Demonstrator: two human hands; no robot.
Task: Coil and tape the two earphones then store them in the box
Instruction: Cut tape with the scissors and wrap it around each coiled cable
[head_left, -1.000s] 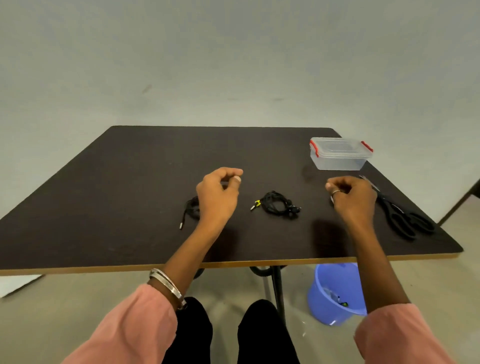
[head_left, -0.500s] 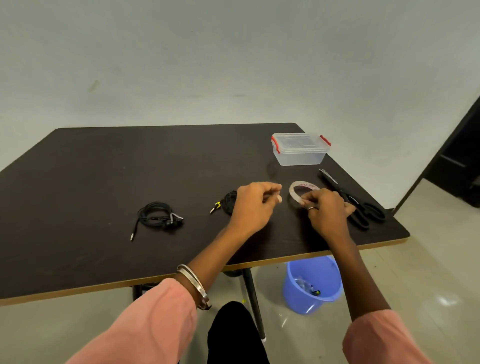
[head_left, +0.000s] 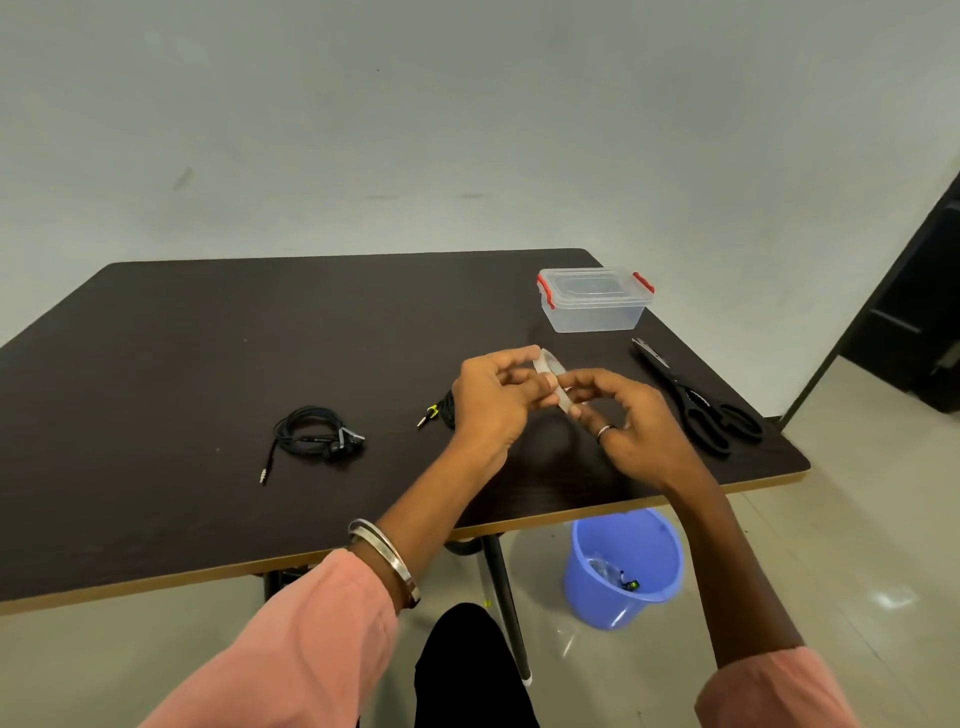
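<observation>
Both hands, left hand (head_left: 493, 400) and right hand (head_left: 631, 423), pinch a clear tape roll (head_left: 551, 382); two coiled black earphones (head_left: 317, 439) lie untaped, lidded clear plastic box (head_left: 595, 301) closed

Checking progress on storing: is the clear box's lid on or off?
On. The lid sits flat on the clear box, red latches at both ends; whether they are clipped cannot be told.

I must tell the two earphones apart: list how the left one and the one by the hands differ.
The left earphone lies in full view, its loose coil, buds and silver plug all showing; the second earphone is mostly hidden behind the left hand, and its plug is yellow-marked. Both are black, lie on the table and bear no visible tape.
</observation>
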